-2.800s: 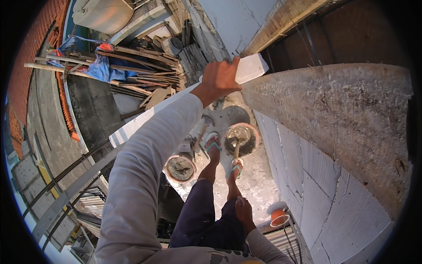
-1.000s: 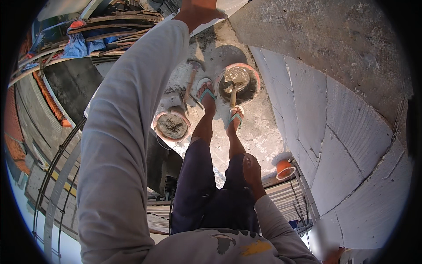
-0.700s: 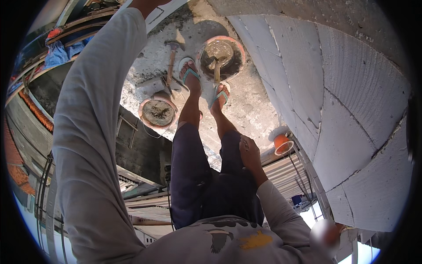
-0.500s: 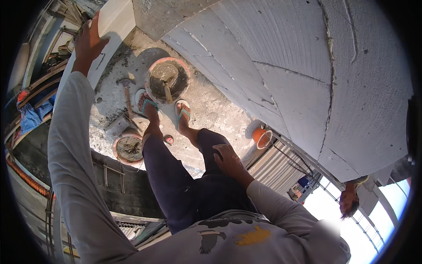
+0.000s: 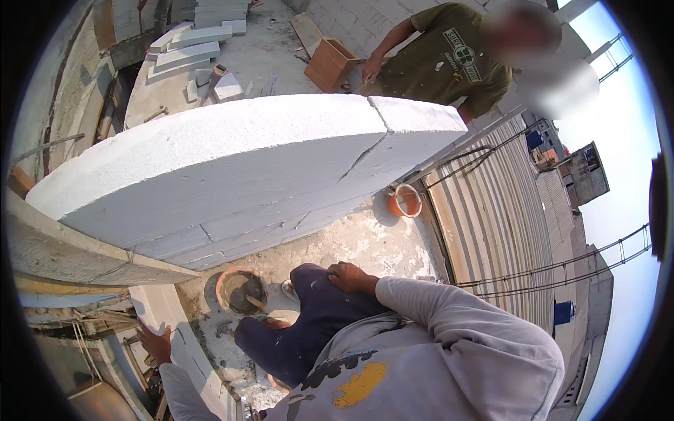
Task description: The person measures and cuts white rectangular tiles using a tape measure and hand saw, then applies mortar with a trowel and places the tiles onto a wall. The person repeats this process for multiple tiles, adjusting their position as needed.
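Fingers (image 5: 145,337) of the left hand (image 5: 157,346), spread, gripping nothing visible, rest at the left edge of the straight white masonry ledge (image 5: 184,344), its long axis roughly parallel to the grey-sleeved forearm (image 5: 184,393).

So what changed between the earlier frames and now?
The view swung right; the ledge slid to lower left. The white block wall's top now shows, and the co-worker beyond it, barely in frame earlier. No grab or release visible. Unchanged: left hand on the ledge, right hand on the right leg.
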`<state>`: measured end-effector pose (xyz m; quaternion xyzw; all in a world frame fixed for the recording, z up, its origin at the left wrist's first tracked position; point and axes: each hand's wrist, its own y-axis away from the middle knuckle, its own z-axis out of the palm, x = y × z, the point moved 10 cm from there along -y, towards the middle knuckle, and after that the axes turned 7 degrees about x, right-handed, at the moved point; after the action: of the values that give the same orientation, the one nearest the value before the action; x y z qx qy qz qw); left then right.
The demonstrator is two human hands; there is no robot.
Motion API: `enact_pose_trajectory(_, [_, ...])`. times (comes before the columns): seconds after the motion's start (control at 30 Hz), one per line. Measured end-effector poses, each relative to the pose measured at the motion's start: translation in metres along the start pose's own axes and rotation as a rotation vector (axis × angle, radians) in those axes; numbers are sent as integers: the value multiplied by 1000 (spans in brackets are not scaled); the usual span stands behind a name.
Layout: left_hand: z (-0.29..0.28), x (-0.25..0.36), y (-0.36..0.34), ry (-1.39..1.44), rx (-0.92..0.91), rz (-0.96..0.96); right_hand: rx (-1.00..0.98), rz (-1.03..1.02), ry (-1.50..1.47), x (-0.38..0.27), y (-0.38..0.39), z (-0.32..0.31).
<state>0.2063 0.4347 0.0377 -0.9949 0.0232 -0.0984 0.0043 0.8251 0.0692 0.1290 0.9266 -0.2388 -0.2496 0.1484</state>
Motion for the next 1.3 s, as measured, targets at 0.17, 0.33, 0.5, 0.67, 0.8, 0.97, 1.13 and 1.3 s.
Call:
enact_pose_trajectory(0.17, [-49, 42, 29, 158, -108, -13, 39, 208, -179, 42, 22, -11])
enact_pose_trajectory(0.33, [-96, 75, 79, 272, -183, -46, 99, 355, -301, 76, 40, -1])
enact_pose_trajectory(0.5, [-139, 123, 147, 472, -331, -165, -103, 60, -178, 18, 39, -29])
enact_pose_trajectory(0.67, [-130, 172, 198, 378, -438, -193, -138, -384, -462, -132, 80, -209])
enact_pose_trajectory(0.8, [-146, 163, 246, 468, -406, -366, -271, -567, -1186, -250, 68, -388])
enact_pose_trajectory(0.97, [-160, 199, 265, 498, -450, -382, 75, -717, -1835, -277, -2, -582])
enact_pose_trajectory(1.13, [-172, 237, 261, 485, -463, -368, 165, -596, -2139, -260, -67, -698])
enact_pose_trajectory(1.3, [-192, 241, 268, 486, -430, -407, 186, -622, -2186, -276, -73, -736])
